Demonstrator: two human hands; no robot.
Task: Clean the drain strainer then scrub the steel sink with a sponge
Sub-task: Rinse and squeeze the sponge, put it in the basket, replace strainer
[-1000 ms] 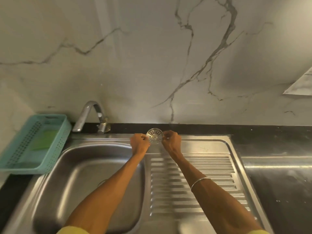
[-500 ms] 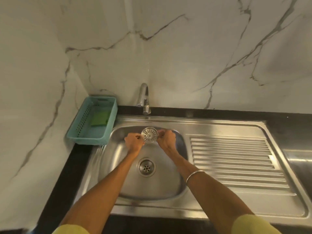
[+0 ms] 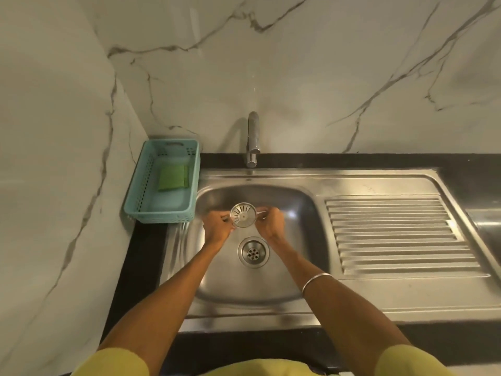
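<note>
Both hands, left hand point(image 3: 218, 228) and right hand point(image 3: 271, 225), pinch the drain strainer point(image 3: 243, 215) rim between fingertips; it looks light, stiff, likely slippery.

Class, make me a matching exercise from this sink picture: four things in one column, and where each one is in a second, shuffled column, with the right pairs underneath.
Things
1. drain strainer
2. sponge
3. tap
4. bangle

Places
A. on the wrist of the right arm
B. lying in the teal basket left of the sink
C. pinched between the left hand and the right hand over the basin
D. standing at the back edge of the sink, against the marble wall

Pairs: 1-C, 2-B, 3-D, 4-A
</note>
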